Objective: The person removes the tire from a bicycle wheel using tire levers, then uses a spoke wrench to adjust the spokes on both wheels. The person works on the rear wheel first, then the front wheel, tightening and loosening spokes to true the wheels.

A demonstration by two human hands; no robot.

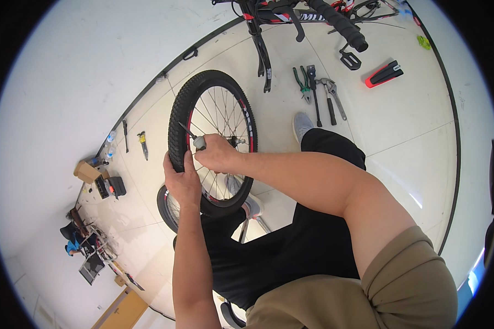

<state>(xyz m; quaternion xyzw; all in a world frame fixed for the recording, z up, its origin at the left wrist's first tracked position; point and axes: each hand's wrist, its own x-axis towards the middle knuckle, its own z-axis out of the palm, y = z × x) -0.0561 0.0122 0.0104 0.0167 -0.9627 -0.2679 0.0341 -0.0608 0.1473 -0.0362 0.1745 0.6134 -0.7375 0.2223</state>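
Observation:
A bicycle wheel (209, 80) with a knobby black tyre, a black-and-red rim and thin spokes stands upright between my legs. My left hand (183, 185) is closed round the near left side of the tyre, the thumb pointing up along its sidewall. Gripped in my right hand (220, 154) is a screwdriver (199, 143) with a pale grey-green handle. Its dark shaft slants up and left across the rim, the tip at the tyre's edge. Whether the tip sits under the bead or only rests on the tyre, I cannot tell.
A bicycle frame (263, 49) without a front wheel stands ahead. Green-handled pliers (302, 85), a hammer (331, 109) and an adjustable wrench (337, 98) lie on the floor, with a red-and-black case (384, 74) to the right. Another wheel (167, 211) is at left, near an open cardboard box (86, 171).

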